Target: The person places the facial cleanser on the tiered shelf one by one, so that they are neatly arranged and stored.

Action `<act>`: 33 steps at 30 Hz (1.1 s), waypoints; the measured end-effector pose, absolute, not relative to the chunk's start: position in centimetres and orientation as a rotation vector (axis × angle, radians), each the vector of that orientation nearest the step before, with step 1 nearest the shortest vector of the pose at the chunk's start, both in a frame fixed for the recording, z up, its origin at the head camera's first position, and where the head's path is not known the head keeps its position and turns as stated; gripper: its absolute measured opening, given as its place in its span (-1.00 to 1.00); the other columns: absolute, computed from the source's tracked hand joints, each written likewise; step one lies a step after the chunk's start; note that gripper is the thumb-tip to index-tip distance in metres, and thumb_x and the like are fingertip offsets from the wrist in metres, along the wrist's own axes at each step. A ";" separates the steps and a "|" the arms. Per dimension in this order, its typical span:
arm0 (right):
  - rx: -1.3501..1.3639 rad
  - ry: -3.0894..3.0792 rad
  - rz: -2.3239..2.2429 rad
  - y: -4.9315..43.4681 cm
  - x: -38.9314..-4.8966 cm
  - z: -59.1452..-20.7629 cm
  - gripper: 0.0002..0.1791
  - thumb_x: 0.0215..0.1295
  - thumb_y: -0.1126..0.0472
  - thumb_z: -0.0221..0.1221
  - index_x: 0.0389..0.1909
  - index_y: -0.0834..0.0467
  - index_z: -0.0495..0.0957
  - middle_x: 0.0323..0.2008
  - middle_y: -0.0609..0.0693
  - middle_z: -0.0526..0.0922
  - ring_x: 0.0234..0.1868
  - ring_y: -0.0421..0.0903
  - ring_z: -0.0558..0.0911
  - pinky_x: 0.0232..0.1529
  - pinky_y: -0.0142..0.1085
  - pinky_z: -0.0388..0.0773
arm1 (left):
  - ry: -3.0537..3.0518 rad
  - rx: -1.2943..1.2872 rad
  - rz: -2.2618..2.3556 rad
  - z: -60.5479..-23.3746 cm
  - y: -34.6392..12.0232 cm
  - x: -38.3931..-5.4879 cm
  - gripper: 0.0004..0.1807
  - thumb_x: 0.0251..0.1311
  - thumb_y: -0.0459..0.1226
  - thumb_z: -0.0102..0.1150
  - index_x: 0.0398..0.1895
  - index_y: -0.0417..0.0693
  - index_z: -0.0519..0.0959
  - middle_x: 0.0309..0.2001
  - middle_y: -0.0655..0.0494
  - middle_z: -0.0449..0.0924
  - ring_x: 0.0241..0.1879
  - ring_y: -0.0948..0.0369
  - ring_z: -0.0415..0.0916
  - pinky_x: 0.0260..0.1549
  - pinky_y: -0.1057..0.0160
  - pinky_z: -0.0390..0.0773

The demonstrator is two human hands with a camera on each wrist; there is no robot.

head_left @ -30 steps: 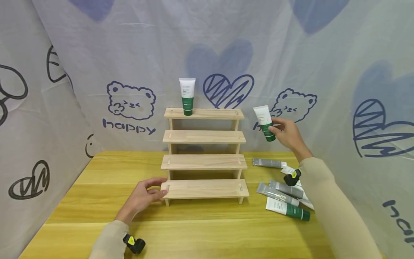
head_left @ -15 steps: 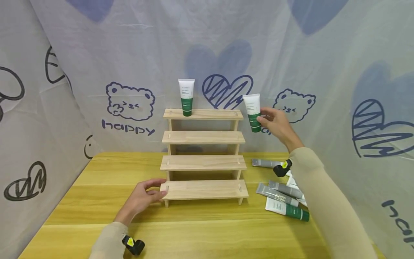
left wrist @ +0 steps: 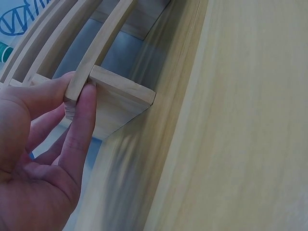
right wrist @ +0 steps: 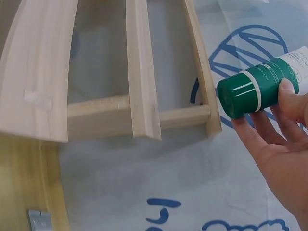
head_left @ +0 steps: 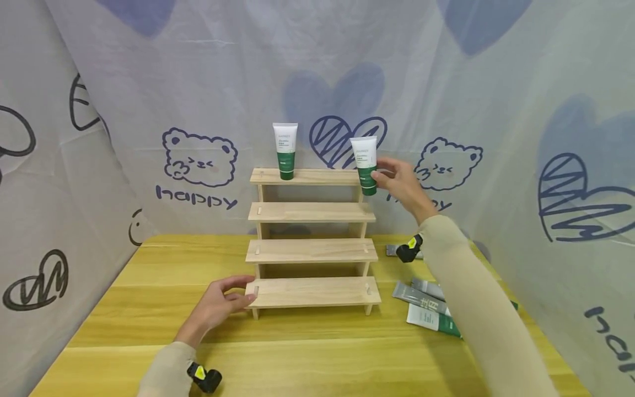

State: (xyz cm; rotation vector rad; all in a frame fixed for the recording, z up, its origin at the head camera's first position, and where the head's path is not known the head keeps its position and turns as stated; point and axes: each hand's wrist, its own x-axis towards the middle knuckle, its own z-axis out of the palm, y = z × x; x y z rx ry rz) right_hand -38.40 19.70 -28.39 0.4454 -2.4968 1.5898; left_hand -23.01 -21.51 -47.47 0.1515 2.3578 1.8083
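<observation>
Holds in the right hand [head_left: 403,182] a white-and-green plastic squeeze tube [head_left: 365,161], green cap [right wrist: 238,96] down and a little tilted, thumb on one side and curled fingers on the other, spread only to the tube's thickness. Hangs just left of the right hand, by the right end of the top step of a pale four-step wooden rack [head_left: 312,292]; contact with the wood impossible to tell. Pinches with the left hand [head_left: 215,303] the left end of the rack's lowest step, thumb and fingertips barely parted by the thin board.

Beyond and between the hands, on the top step: a matching upright tube [head_left: 285,151]. Below the right hand, on the yellow wood-grain bench [head_left: 273,358]: flat grey tubes [head_left: 419,298], partly hidden.

Likely light, smooth, rather slippery; soft-walled, easily dented by a hard squeeze, hardly fragile. Best taken low, just above the stiff cap, leaving the base free. Probably tippy, wide-topped over a narrow foot.
</observation>
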 end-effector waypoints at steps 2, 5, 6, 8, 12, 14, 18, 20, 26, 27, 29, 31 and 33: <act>0.456 -2.477 1.618 19.1 -38.7 -28.4 -0.52 0.57 0.31 0.08 0.45 0.22 0.38 0.44 0.23 0.44 0.42 0.20 0.50 0.41 0.00 0.54 | 2.358 0.146 1.809 -47.5 -21.5 -23.0 -0.39 0.34 -0.21 0.36 0.42 -0.14 0.46 0.37 -0.25 0.38 -0.13 0.18 0.69 -0.10 0.22 0.77; 0.455 -2.453 1.654 18.2 -39.1 -28.2 -0.51 0.56 0.32 0.09 0.45 0.23 0.38 0.44 0.23 0.44 0.42 0.19 0.50 0.40 -0.02 0.55 | 2.350 0.145 1.819 -47.6 -21.5 -23.0 -0.39 0.34 -0.22 0.36 0.42 -0.15 0.46 0.37 -0.26 0.38 -0.13 0.18 0.69 -0.09 0.20 0.78; 0.459 -2.443 1.668 17.9 -39.2 -28.2 -0.51 0.56 0.32 0.09 0.45 0.24 0.38 0.44 0.24 0.45 0.42 0.20 0.50 0.40 -0.03 0.54 | 2.349 0.146 1.819 -47.7 -21.5 -23.1 -0.39 0.34 -0.22 0.36 0.42 -0.15 0.46 0.37 -0.26 0.37 -0.13 0.18 0.69 -0.09 0.20 0.78; 0.466 -2.430 1.687 17.4 -39.4 -28.0 -0.51 0.56 0.32 0.09 0.45 0.25 0.38 0.43 0.24 0.45 0.42 0.19 0.50 0.40 -0.04 0.55 | 2.351 0.149 1.819 -47.8 -21.5 -23.1 -0.39 0.34 -0.22 0.36 0.42 -0.16 0.46 0.37 -0.26 0.37 -0.13 0.18 0.69 -0.09 0.20 0.78; 0.488 -2.407 1.731 16.4 -39.5 -27.7 -0.51 0.56 0.32 0.08 0.45 0.25 0.38 0.42 0.24 0.47 0.41 0.18 0.51 0.39 -0.05 0.55 | 2.359 0.146 1.815 -47.9 -21.6 -23.1 -0.38 0.34 -0.22 0.36 0.43 -0.14 0.46 0.38 -0.26 0.37 -0.13 0.19 0.68 -0.09 0.20 0.78; 0.505 -2.401 1.740 15.9 -39.6 -27.5 -0.52 0.56 0.33 0.08 0.44 0.25 0.38 0.41 0.24 0.47 0.40 0.18 0.52 0.39 -0.05 0.56 | 2.368 0.145 1.808 -47.9 -21.7 -23.1 -0.38 0.34 -0.21 0.36 0.43 -0.14 0.45 0.39 -0.26 0.38 -0.13 0.19 0.69 -0.10 0.21 0.78; 0.513 -2.395 1.741 15.1 -39.8 -27.2 -0.53 0.56 0.34 0.07 0.44 0.25 0.39 0.40 0.24 0.48 0.37 0.18 0.54 0.38 -0.05 0.57 | 2.373 0.143 1.802 -47.8 -21.7 -23.1 -0.37 0.34 -0.19 0.36 0.43 -0.14 0.45 0.39 -0.26 0.37 -0.12 0.18 0.69 -0.10 0.21 0.78; 0.510 -2.392 1.733 14.7 -39.9 -27.1 -0.53 0.56 0.34 0.07 0.43 0.25 0.40 0.38 0.23 0.49 0.35 0.17 0.56 0.36 -0.05 0.58 | 2.370 0.144 1.804 -47.8 -21.7 -23.1 -0.37 0.34 -0.19 0.37 0.44 -0.14 0.45 0.39 -0.26 0.37 -0.12 0.18 0.69 -0.10 0.21 0.78; 0.515 -2.356 1.741 13.9 -40.7 -27.2 -0.55 0.57 0.36 0.05 0.42 0.29 0.41 0.33 0.27 0.52 0.26 0.15 0.58 0.33 -0.05 0.60 | 2.356 0.154 1.814 -47.7 -21.8 -23.1 -0.38 0.34 -0.21 0.36 0.43 -0.14 0.45 0.40 -0.27 0.35 -0.12 0.19 0.69 -0.09 0.22 0.77; 0.511 -2.352 1.747 13.9 -40.8 -27.2 -0.55 0.57 0.36 0.04 0.41 0.29 0.41 0.32 0.28 0.52 0.25 0.15 0.58 0.33 -0.05 0.60 | 2.354 0.154 1.815 -47.7 -21.8 -23.2 -0.38 0.34 -0.22 0.36 0.43 -0.14 0.45 0.40 -0.27 0.35 -0.13 0.20 0.69 -0.08 0.23 0.77; 0.489 -2.356 1.747 13.7 -41.1 -27.3 -0.55 0.56 0.37 0.05 0.41 0.29 0.41 0.33 0.28 0.52 0.24 0.15 0.58 0.33 -0.04 0.59 | 2.346 0.156 1.820 -47.7 -21.8 -23.2 -0.38 0.34 -0.22 0.36 0.44 -0.14 0.45 0.40 -0.27 0.34 -0.13 0.20 0.70 -0.08 0.21 0.77; 0.459 -2.360 1.755 13.6 -41.4 -27.4 -0.55 0.55 0.38 0.05 0.40 0.28 0.42 0.34 0.27 0.52 0.25 0.15 0.58 0.35 -0.05 0.58 | 2.340 0.158 1.823 -47.7 -21.8 -23.2 -0.38 0.34 -0.22 0.36 0.44 -0.14 0.45 0.40 -0.27 0.34 -0.12 0.20 0.70 -0.07 0.20 0.77; 0.437 -2.357 1.768 13.5 -41.7 -27.5 -0.54 0.55 0.38 0.05 0.41 0.29 0.41 0.37 0.27 0.51 0.28 0.16 0.57 0.36 -0.06 0.57 | 2.337 0.162 1.824 -47.7 -21.8 -23.2 -0.37 0.34 -0.21 0.36 0.44 -0.14 0.44 0.39 -0.28 0.35 -0.12 0.19 0.71 -0.07 0.19 0.77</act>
